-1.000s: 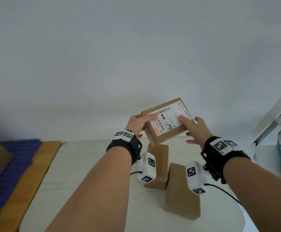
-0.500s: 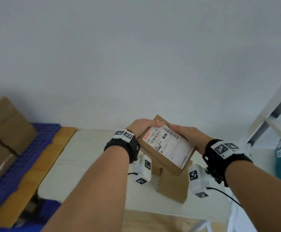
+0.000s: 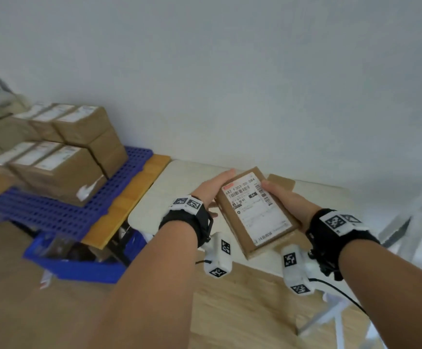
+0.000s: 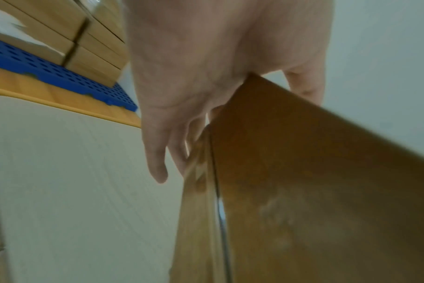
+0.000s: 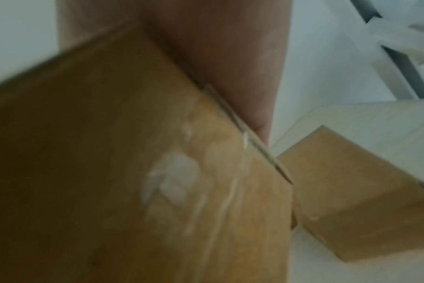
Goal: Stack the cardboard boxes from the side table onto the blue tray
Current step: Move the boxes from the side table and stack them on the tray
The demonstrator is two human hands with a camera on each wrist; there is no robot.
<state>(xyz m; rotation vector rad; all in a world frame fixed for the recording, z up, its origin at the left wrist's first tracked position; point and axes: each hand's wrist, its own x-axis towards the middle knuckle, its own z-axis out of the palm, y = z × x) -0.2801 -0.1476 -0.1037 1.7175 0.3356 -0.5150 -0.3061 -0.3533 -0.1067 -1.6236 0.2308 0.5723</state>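
A plain white wall [image 3: 230, 84] fills the far side of the room, evenly lit. Wood-grain flooring [image 3: 242, 311] runs across the near ground. At the right stands a white metal frame [image 3: 418, 217], and low on the near left a blue bin [image 3: 79, 268] sits on the floor.

The held box [image 3: 255, 212] is matt brown cardboard with a smooth white paper label. The tray [image 3: 61, 210] is perforated blue plastic. The bench [image 3: 179, 177] has a smooth, pale matt top; the floor [image 3: 242, 311] looks like wood.
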